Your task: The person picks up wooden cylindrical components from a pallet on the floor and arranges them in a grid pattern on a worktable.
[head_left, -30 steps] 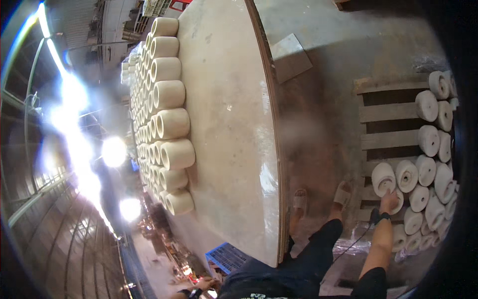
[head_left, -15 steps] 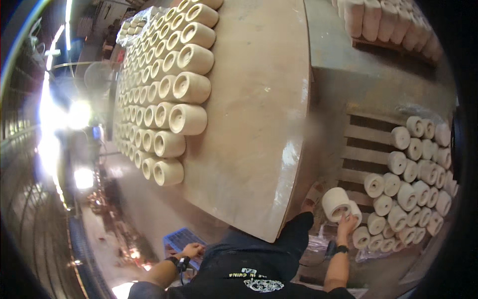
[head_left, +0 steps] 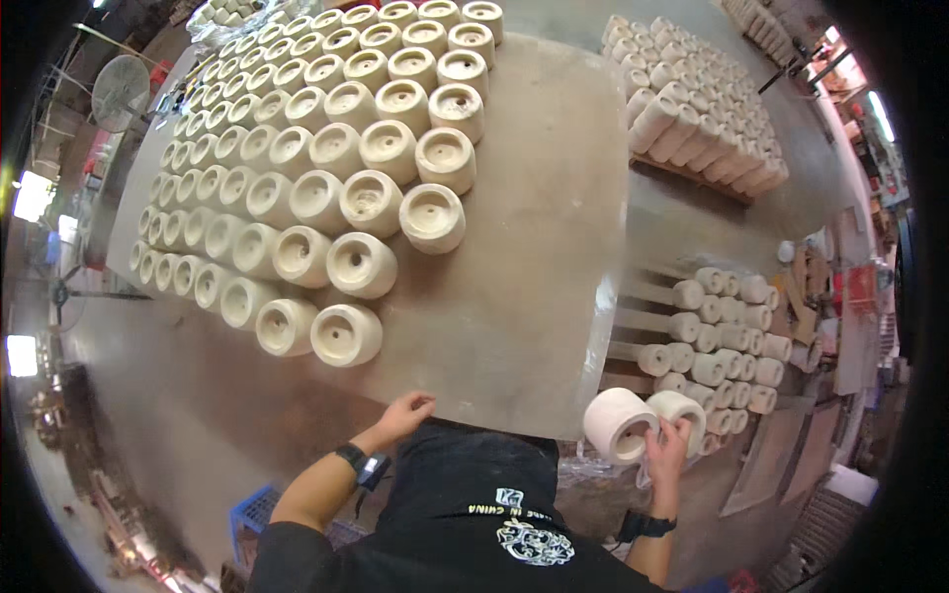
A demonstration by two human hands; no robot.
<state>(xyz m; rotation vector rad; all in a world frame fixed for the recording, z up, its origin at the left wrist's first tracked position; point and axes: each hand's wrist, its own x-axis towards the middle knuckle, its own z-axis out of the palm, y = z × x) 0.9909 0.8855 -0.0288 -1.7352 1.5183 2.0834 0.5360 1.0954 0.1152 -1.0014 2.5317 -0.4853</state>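
My right hand grips two cream round pots by their rims, fingers hooked into the openings. One pot hangs beside the table's near right corner, its hollow end turned toward me. The second pot sits against it on the right, partly behind my fingers. At the table's near edge is my left hand, holding nothing, its fingers loosely bent and partly apart. Rows of similar pots cover the left part of the brown tabletop, most showing a hollow with a small hole.
Right of the table, more pots stand on a slatted pallet. A denser stack fills another pallet farther back. A blue plastic stool is low on my left. A fan stands beyond the table's far left.
My view has turned toward the right. The two pots in my right hand have come away from the pallet toward the table's corner. My left hand has moved up to the table's near edge.
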